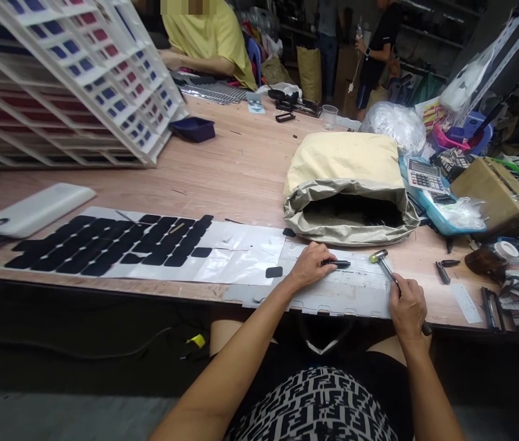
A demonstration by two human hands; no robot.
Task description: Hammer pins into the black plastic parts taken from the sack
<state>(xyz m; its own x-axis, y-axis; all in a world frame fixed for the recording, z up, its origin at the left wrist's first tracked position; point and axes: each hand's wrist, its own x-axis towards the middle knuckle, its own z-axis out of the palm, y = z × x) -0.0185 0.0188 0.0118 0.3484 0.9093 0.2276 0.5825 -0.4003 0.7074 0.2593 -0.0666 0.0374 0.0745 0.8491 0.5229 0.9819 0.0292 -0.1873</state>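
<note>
My left hand (310, 264) pinches a thin black tool (337, 264) that lies flat on a grey mat (333, 294) at the table's near edge. My right hand (407, 305) is closed round the black handle of a small hammer (380, 257), its metal head resting on the mat just right of the tool's tip. A single black rounded piece (274, 272) lies left of my left hand. Further left, many black pieces (107, 244) lie in rows on a clear sheet (241, 251).
An open sack (348, 184) holding dark parts stands behind the mat. A white power bank (34, 210), a white rack (70, 79), a calculator (424, 175) and a cardboard box (500, 195) are on the table. One person sits across the table; others stand behind.
</note>
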